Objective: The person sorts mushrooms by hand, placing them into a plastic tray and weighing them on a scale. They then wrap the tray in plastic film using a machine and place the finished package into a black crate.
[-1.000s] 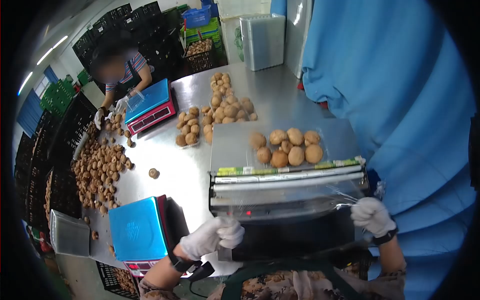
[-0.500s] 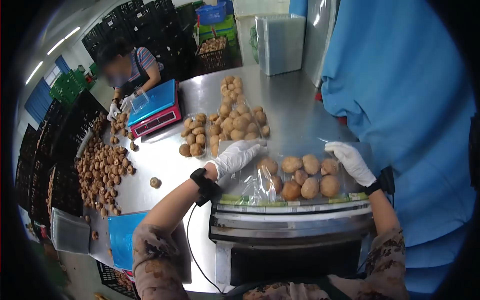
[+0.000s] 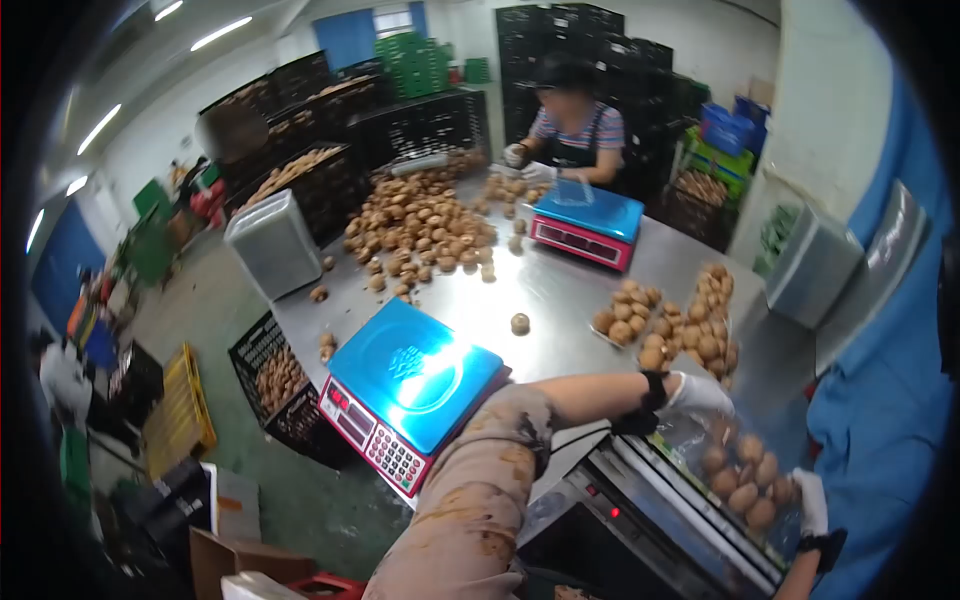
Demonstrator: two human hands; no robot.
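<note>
My left hand point(image 3: 699, 397), in a white glove, lies at the far-left edge of a film-covered pack of brown mushrooms point(image 3: 743, 475); its fingers are too unclear to read. At the pack's right end is my gloved right hand point(image 3: 812, 503), its fingertips hidden against the film. The pack rests on the wrapping machine point(image 3: 655, 500) at the lower right. Just beyond my left hand stand filled packs of mushrooms point(image 3: 696, 335). A blue-topped scale point(image 3: 415, 375) stands left of my left forearm.
A co-worker point(image 3: 575, 130) handles mushrooms across the metal table point(image 3: 560, 345), beside a second scale point(image 3: 587, 215). A large mushroom pile point(image 3: 420, 220) and a stack of clear trays point(image 3: 275, 245) are at the left. A black crate point(image 3: 285, 385) stands below the table's left edge.
The view has swung left, bringing the near scale, the floor and more crates into sight. Both hands remain around the mushroom pack, which now appears at the lower right.
</note>
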